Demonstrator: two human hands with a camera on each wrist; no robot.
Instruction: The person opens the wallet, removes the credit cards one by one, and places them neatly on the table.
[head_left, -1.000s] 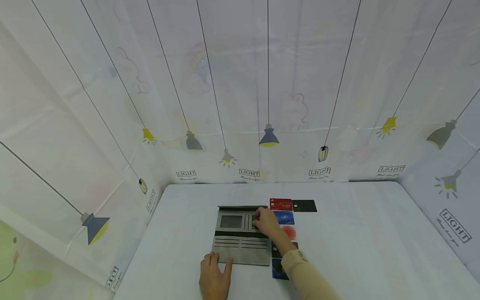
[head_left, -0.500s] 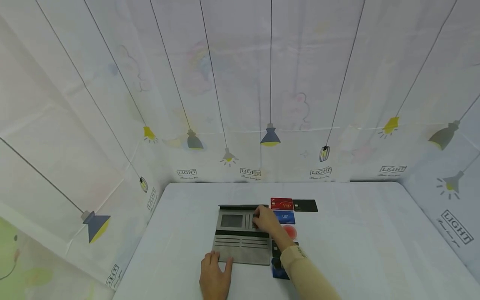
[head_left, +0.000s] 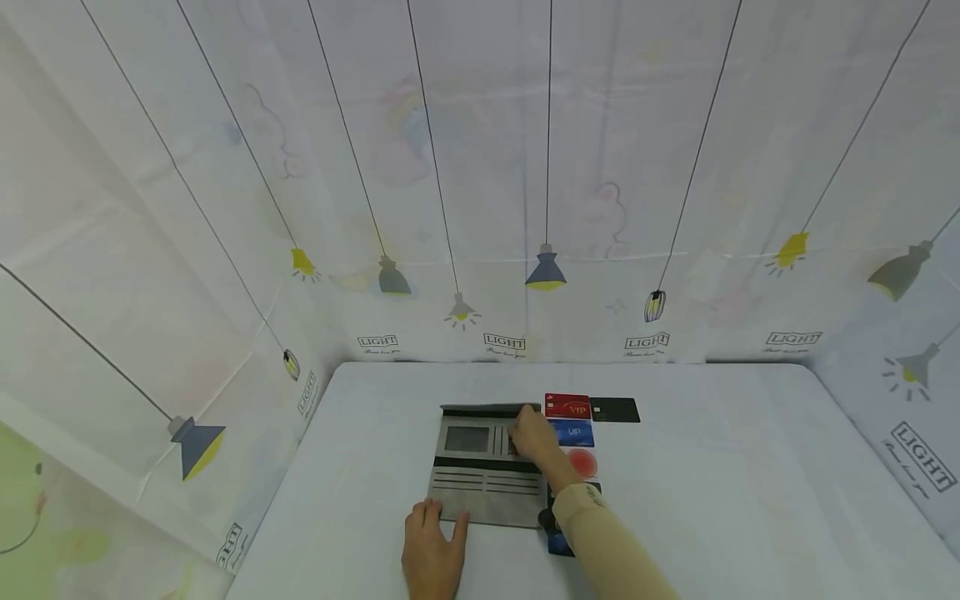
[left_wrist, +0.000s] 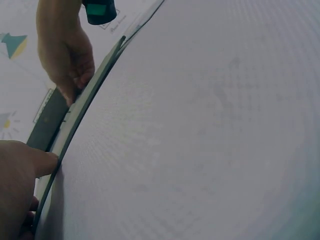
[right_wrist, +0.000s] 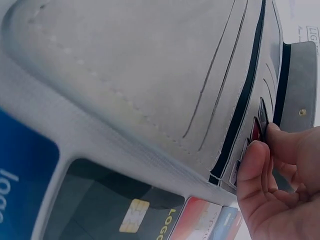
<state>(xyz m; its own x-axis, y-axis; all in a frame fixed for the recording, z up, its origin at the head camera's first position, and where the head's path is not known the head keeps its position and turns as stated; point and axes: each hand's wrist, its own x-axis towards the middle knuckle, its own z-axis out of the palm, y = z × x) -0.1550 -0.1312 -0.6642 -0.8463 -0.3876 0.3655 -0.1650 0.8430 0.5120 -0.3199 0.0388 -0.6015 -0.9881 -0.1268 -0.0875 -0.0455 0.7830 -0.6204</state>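
Observation:
A grey long wallet lies unfolded on the white table, with card slots and a clear window on its upper half. My right hand is at the upper right slots. In the right wrist view its thumb and forefinger pinch the edge of a dark card that sticks up from a slot. A red card shows just beside the fingertips. My left hand rests with spread fingers on the wallet's lower left edge; its thumb touches that edge in the left wrist view.
Right of the wallet lie a red VIP card, a black card, a blue VIP card and a card with a red disc. Nearer are a dark card and a dark blue card. A printed curtain stands behind the table.
My right hand stays at the slots while its wrist tilts, so the black wrist device now shows over the nearer cards. The left hand holds its place. The head view has shifted slightly.

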